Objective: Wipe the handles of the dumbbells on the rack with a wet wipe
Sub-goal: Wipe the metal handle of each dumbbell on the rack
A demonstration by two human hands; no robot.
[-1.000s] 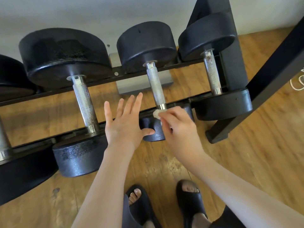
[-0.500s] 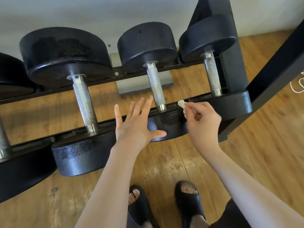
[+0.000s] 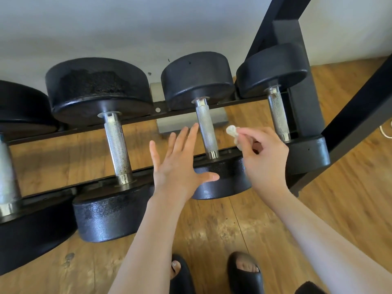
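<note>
A crumpled wet wipe [image 3: 233, 132] is pinched in the right hand [image 3: 263, 158] at centre right, between two knurled dumbbell handles [image 3: 206, 128] (touching neither). The left hand [image 3: 178, 166] is held flat, fingers spread, gripping nothing, at centre frame.

Four dumbbells [image 3: 203, 128], one wipe [image 3: 233, 133], two hands [image 3: 178, 166], two sandals [image 3: 244, 272].

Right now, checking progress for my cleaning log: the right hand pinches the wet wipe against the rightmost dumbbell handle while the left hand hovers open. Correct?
Not quite. In the head view the right hand pinches the wet wipe in the air between the middle handle and the rightmost handle, touching neither. The left hand does hover open.
</note>
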